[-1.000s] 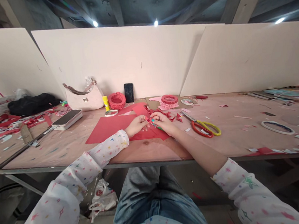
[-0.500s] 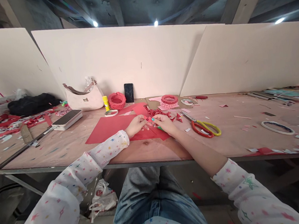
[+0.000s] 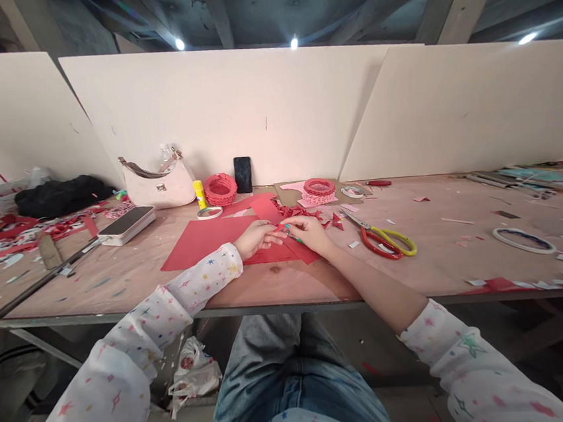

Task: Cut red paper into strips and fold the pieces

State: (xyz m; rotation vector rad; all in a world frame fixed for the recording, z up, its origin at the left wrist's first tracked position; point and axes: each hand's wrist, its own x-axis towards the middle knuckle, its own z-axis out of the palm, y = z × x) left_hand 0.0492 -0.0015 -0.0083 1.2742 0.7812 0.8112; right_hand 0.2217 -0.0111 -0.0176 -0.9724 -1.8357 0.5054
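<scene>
Pale boards (image 3: 232,116) stand behind the scrap-strewn wooden table (image 3: 279,291) I'm viewing remotely. At left, a pink handbag (image 3: 157,190) sits beside a yellow glue stick (image 3: 199,194). Over the red sheets (image 3: 199,243), my left hand (image 3: 254,239) has just loosened from a pinch, its fingers now straighter; I can't tell whether they grip anything. I judge that my right hand (image 3: 312,231) now steadies the small red piece (image 3: 280,227), pinched nearly closed between thumb and finger. The piece, between both hands, looks bright and narrow, its folds unclear. Scissors (image 3: 364,227) lie open to the right.
</scene>
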